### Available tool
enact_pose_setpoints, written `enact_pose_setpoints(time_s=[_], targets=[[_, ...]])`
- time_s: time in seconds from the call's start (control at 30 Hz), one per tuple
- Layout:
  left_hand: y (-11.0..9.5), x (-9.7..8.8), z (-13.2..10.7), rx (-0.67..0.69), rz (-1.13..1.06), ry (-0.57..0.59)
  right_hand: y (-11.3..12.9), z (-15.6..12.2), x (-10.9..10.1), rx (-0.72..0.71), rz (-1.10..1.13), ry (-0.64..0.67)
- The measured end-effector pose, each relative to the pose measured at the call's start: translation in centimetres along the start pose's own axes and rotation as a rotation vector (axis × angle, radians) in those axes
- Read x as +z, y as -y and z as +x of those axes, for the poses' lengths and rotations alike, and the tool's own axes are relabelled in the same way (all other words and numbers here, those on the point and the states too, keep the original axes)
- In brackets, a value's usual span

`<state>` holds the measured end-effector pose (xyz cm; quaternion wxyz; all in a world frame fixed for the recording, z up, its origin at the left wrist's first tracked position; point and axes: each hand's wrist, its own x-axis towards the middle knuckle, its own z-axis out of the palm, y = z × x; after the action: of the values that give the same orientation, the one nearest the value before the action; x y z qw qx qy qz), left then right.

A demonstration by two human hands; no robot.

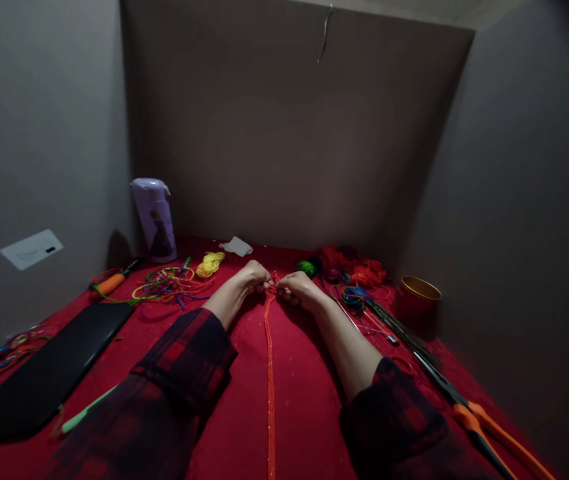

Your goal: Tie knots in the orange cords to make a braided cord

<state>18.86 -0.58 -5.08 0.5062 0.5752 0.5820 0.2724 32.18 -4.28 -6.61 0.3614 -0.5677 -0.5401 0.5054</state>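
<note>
An orange braided cord (269,360) runs down the middle of the red cloth (294,387) toward me. My left hand (253,276) and my right hand (298,288) meet at its far end, both with fingers pinched closed on the cord's strands. My forearms reach out from dark red plaid sleeves. The exact strands between the fingertips are too small to make out.
Left: a lilac flask (154,219), a yellow cord bundle (210,264), tangled coloured cords (169,285), an orange-handled tool (110,283), a black flat case (49,373). Right: a green thread ball (306,268), orange-red yarn (364,271), a gold-rimmed red cup (417,297), thin rods (404,337), orange-handled scissors (484,427).
</note>
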Motion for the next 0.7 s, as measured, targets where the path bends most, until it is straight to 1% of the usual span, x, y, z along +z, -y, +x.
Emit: enact_pose_setpoints(time_s=[0.17, 0.43, 0.57, 0.7], targets=[[0.2, 0.4, 0.3, 0.032, -0.028, 0.002, 0.3, -0.3, -0.1, 0.011, -0.062, -0.024], [0.0, 1.0, -0.4, 0.084, 0.08, -0.042, 0.1, 0.1, -0.2, 0.02, -0.113, -0.045], [-0.1, 1.2, -0.2, 0.089, 0.157, -0.119, 0.3, -0.1, -0.1, 0.015, -0.117, -0.048], [-0.1, 0.8, 0.4, 0.106, 0.218, -0.222, 0.4, -0.3, -0.1, 0.014, -0.12, -0.054]])
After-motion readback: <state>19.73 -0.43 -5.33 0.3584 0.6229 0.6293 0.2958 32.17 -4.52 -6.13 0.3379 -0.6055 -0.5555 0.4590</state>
